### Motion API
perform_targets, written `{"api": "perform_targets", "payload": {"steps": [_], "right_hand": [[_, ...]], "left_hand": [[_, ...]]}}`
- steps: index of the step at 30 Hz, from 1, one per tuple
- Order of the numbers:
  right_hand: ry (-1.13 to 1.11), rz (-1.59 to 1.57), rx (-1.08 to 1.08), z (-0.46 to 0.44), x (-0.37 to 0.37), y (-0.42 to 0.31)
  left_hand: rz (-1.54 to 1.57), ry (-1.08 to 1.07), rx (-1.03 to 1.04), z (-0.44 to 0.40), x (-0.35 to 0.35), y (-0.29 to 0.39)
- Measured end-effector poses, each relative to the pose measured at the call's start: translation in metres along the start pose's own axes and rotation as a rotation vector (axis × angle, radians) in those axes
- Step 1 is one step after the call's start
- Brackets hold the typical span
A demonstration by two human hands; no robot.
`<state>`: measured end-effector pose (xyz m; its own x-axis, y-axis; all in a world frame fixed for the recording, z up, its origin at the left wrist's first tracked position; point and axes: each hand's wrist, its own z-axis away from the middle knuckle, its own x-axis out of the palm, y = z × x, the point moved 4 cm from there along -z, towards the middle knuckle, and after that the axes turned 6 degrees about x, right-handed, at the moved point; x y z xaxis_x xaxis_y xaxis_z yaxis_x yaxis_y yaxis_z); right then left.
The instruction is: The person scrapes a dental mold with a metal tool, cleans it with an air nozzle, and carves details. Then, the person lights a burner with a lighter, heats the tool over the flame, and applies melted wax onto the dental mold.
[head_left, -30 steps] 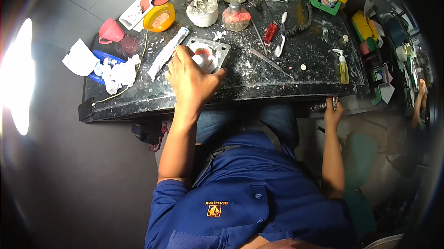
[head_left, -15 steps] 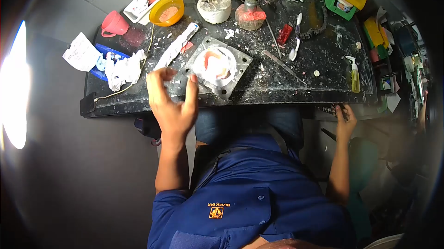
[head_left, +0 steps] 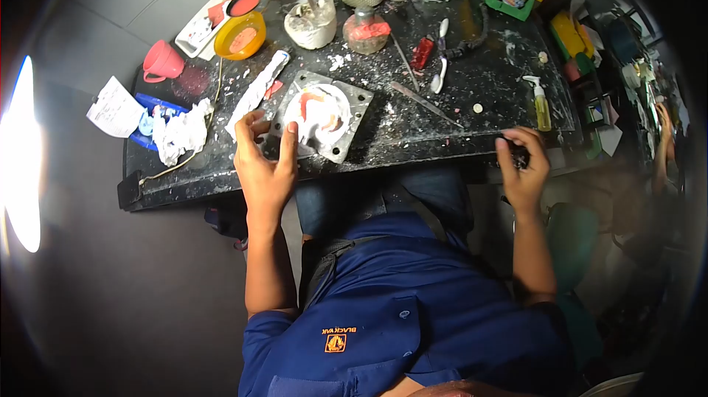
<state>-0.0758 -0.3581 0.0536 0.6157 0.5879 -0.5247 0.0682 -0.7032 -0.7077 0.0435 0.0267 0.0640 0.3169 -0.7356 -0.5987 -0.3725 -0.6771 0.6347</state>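
Left hand [head_left: 265, 179] beside the metal plate [head_left: 355, 111], right hand [head_left: 527, 176] near table edge [head_left: 428, 154].

One metal plate [head_left: 344, 138], one mug [head_left: 167, 62]

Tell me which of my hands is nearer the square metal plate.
Your left hand: its thumb overlaps the metal plate in view, whereas your right hand is well apart, toward the right end of the black bench.

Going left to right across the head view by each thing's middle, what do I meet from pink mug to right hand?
Pink mug, left hand, square metal plate, red block, small white disc, right hand.
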Motion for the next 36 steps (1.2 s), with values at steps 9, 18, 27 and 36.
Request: {"api": "perform_targets", "payload": {"steps": [9, 18, 27, 36], "right_hand": [[-0.196, 0.118, -0.135, -0.022, 0.055, -0.02], [-0.184, 0.449, -0.083, -0.04, 0.057, -0.008], [-0.209, 0.208, -0.152, -0.11, 0.079, -0.052], [-0.418, 0.142, -0.208, -0.168, 0.216, -0.085]], "left_hand": [[-0.027, -0.008, 0.054, 0.033, 0.007, 0.032], [-0.186, -0.137, 0.163, 0.05, 0.043, 0.047], [-0.078, -0.125, 0.198, -0.016, 0.019, 0.021], [0.108, 0.422, 0.112, -0.186, 0.013, -0.055]]}}
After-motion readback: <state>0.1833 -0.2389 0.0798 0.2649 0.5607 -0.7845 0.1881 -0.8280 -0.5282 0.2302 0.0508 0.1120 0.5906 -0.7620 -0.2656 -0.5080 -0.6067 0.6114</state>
